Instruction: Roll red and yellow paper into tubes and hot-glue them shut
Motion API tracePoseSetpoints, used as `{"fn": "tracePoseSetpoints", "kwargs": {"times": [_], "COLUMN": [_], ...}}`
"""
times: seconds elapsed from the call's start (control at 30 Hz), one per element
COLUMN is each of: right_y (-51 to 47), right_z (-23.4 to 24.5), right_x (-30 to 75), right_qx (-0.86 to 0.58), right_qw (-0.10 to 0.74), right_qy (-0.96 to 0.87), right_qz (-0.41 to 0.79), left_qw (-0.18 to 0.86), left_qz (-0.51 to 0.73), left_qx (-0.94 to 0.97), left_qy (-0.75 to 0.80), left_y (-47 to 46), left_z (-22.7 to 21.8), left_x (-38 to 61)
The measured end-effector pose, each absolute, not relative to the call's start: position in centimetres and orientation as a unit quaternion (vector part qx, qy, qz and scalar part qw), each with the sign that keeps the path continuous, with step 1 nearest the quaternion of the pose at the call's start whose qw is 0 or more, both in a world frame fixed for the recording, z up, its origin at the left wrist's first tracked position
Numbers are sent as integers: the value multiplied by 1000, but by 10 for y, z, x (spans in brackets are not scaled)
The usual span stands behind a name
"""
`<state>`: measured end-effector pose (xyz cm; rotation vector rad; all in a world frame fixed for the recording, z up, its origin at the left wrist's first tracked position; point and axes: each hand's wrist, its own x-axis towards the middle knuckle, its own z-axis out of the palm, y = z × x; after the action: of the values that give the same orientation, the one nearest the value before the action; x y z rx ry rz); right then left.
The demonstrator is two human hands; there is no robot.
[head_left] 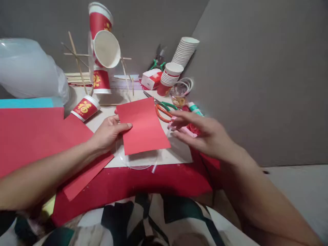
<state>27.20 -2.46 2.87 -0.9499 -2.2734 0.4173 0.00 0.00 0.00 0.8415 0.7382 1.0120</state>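
My left hand (107, 132) grips a small rectangular sheet of red paper (145, 128) by its left side, thumb on top. The sheet is raised over the white board (179, 153). To its right hovers my right hand (207, 131), fingers and thumb apart and holding nothing. Just beyond those fingers lie scissors with orange handles (162, 118) and a green-handled tool (167, 105). A pink object (188, 131), partly hidden by the right hand, rests there too. Under the red sheet shows the edge of a round clear piece (139, 167), with a short translucent stick (154, 168) beside it.
Red cups with gold print (101, 82) are stacked into a figure with wooden sticks at the back. A tipped cup (85, 107) lies before it. Nested cups (186, 51) lean at back right. Large red sheets (30, 136) and a white bag (28, 68) occupy the left.
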Motion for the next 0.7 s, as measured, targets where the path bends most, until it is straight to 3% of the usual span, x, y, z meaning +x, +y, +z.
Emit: {"fn": "tracePoseSetpoints", "kwargs": {"times": [0.17, 0.37, 0.5, 0.7], "right_y": [-19, -20, -20, -16], "right_z": [14, 11, 7, 1], "right_x": [246, 235, 234, 235], "right_qx": [-253, -349, -422, -453], "right_qw": [331, 410, 414, 423], "right_qy": [-885, -772, -680, -649], "right_qz": [208, 337, 434, 440], "left_qw": [729, 677, 633, 588], "left_qz": [449, 427, 425, 425], "left_qx": [397, 449, 506, 595], "left_qy": [331, 398, 404, 345], "left_y": [-5, -6, -8, -10], "left_z": [0, 2, 0, -2], "left_x": [1, -2, -4, -1]}}
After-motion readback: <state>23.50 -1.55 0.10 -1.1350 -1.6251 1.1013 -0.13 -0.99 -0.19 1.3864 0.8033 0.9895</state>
